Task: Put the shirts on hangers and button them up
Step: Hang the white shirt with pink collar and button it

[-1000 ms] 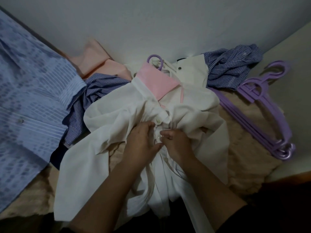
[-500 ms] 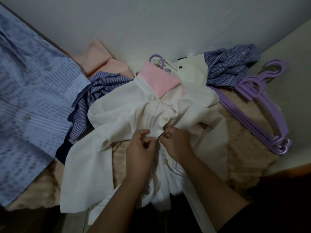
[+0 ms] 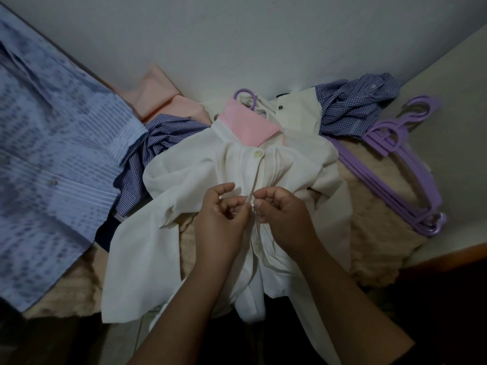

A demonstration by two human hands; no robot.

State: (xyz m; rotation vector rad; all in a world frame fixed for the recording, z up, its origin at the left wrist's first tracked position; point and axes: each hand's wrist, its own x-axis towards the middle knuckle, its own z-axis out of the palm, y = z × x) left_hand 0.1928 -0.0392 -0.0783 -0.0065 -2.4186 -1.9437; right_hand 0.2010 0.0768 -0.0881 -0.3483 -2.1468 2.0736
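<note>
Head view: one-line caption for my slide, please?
Both hands, left and right, pinch the white shirt's placket below its fastened top button.

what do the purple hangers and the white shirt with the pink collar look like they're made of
Purple hangers: likely moulded plastic, going by the smooth, uniform colour and faint sheen. White shirt with the pink collar: thin woven cloth, matte, perhaps cotton; it creases softly.

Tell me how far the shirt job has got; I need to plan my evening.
Done: the white shirt with pink collar is on a purple plastic hanger, its top button closed. In hand: left hand and right hand pinch the placket at the next button. Left: lower buttons, the loose striped and checked shirts, spare hangers.
</note>
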